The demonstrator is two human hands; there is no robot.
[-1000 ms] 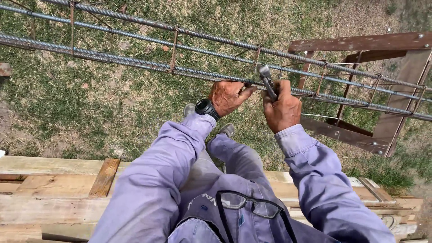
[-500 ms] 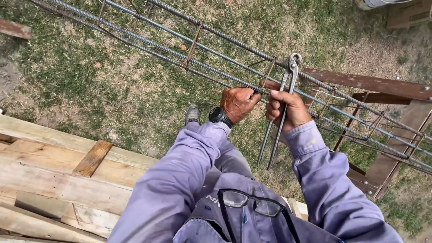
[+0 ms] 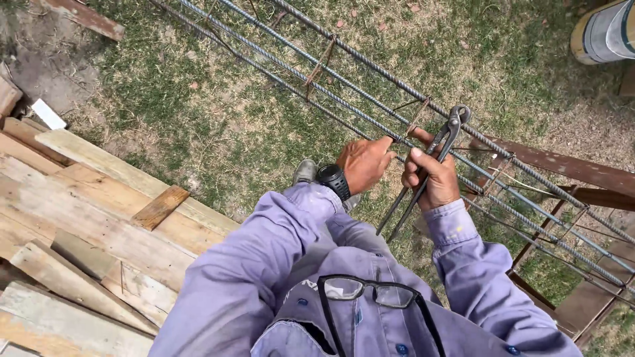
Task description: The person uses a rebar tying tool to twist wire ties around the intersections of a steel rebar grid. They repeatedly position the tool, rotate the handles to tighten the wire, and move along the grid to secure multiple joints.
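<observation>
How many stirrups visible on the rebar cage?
3 clear on the rebar cage: one stirrup up-left of the hands, one at the left hand fingertips beside the pincers in the right hand, one over the trestle. More may be hidden.

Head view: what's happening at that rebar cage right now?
A person in a lilac work shirt stands over a long rebar cage resting on a rusty metal trestle above grass. The right hand grips metal pincers, head up beside a stirrup. The left hand pinches a bar at the same joint.
</observation>
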